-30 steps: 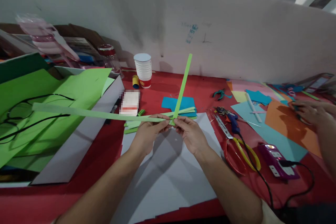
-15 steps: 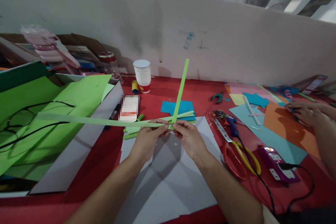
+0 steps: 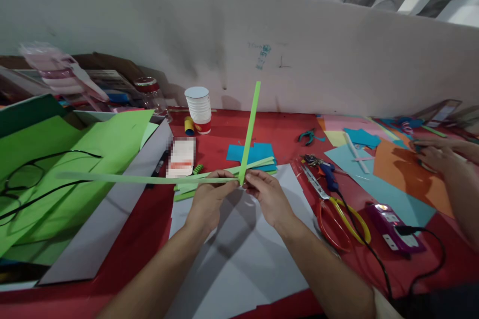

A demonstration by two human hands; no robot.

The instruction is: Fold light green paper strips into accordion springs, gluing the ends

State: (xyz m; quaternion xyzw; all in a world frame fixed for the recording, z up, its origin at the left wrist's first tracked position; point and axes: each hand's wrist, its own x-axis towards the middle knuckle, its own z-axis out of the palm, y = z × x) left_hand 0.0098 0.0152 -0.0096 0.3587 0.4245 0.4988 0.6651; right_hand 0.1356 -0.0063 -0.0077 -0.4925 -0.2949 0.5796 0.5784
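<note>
My left hand (image 3: 209, 204) is closed in a pinch on a pale green paper strip (image 3: 142, 178), which stretches out flat to the left over the box. A bright green paper strip (image 3: 250, 129) stands up from the same spot, so the two meet at a corner between my fingertips. My right hand (image 3: 270, 195) pinches beside that corner, at the foot of the upright strip. My fingers partly cover how the strip ends overlap. Beneath both hands lies white paper (image 3: 239, 269). Just behind them are more loose green strips (image 3: 186, 194) and blue paper pieces (image 3: 264, 153).
Left stands a box (image 3: 108, 209) with green sheets (image 3: 112, 134) and glasses (image 3: 35, 159). Paper cups (image 3: 198, 107) stand behind. On the right are scissors (image 3: 318, 184), a glue gun (image 3: 329, 177), a purple power strip (image 3: 392, 229) with a cable, coloured paper (image 3: 407, 174) and another person's hand (image 3: 436, 154).
The view has shifted slightly. The bright green strip leans a little less to the right, and my right fingertips have moved slightly at the corner. Both hands keep their hold.
</note>
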